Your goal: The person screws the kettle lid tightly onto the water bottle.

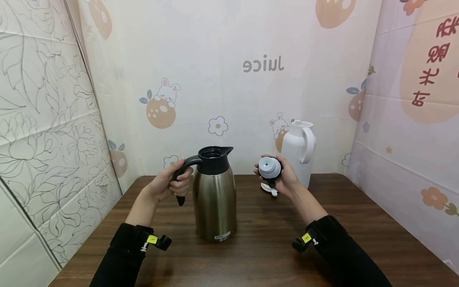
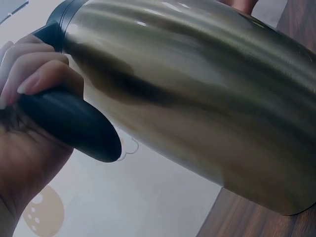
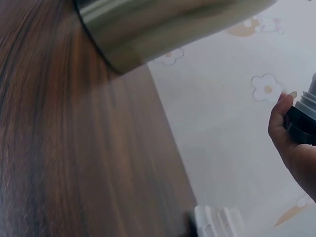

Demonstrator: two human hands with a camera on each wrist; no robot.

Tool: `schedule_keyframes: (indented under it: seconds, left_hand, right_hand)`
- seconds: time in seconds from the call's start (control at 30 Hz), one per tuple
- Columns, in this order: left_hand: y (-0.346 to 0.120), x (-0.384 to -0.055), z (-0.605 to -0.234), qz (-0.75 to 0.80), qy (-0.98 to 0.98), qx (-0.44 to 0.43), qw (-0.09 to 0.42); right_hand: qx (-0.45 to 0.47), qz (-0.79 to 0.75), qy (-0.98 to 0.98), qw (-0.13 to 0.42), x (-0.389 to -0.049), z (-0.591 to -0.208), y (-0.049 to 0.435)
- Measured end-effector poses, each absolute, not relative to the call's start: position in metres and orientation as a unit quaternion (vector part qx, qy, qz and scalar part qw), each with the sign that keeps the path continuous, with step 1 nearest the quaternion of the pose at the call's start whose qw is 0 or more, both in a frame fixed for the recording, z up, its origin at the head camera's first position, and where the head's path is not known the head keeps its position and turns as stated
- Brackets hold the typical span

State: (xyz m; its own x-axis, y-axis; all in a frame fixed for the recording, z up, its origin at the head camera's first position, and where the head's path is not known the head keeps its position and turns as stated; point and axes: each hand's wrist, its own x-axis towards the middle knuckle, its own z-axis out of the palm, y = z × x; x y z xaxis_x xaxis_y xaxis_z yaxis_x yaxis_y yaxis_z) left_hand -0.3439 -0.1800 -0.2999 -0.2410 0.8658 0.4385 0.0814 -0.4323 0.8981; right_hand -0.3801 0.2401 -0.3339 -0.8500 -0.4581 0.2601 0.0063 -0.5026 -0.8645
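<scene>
My left hand (image 1: 175, 181) grips the black handle (image 2: 74, 126) of a metallic, bronze-coloured vacuum jug (image 1: 215, 203), its fingers curled round the grip. The jug is upright over the table's middle, its black-rimmed mouth uncovered and its spout pointing right. Whether its base touches the tabletop I cannot tell. To the right of the jug, my right hand (image 1: 285, 179) holds a black stopper (image 1: 270, 168), its pale grey threaded underside turned towards the head camera. In the right wrist view, the thumb and part of the stopper (image 3: 302, 121) show at the right edge.
A white vacuum jug (image 1: 297, 153) with an uncovered top stands at the back right, behind my right hand. Its handle faces right. A white lid (image 1: 269, 189) lies on the brown wooden table (image 1: 258, 255) in front of it. Printed cloth walls (image 1: 229, 95) enclose the back and sides.
</scene>
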Motion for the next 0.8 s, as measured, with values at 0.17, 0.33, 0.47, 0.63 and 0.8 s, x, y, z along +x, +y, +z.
schedule_keyframes:
  seconds: [0.17,0.33,0.47,0.63,0.8]
  left_hand:
    - [-0.179,-0.345,-0.302,0.660,0.443,0.531,0.293]
    - [-0.177,-0.345,-0.302,0.666,0.448,0.527,0.280]
    - [-0.176,-0.344,-0.303,0.669,0.451,0.522,0.276]
    - [-0.173,-0.345,-0.303,0.670,0.445,0.525,0.278]
    - [-0.167,-0.344,-0.302,0.673,0.445,0.517,0.285]
  right_hand:
    - [-0.228,-0.842,0.477,0.111,-0.375,-0.324,0.234]
    - [-0.216,-0.851,0.471,0.084,-0.369,-0.314,0.224]
    - [-0.209,-0.849,0.480,0.062,-0.363,-0.306,0.215]
    - [-0.228,-0.852,0.470,0.042,-0.355,-0.293,0.213]
    - [-0.250,-0.863,0.437,0.033,-0.346,-0.274,0.218]
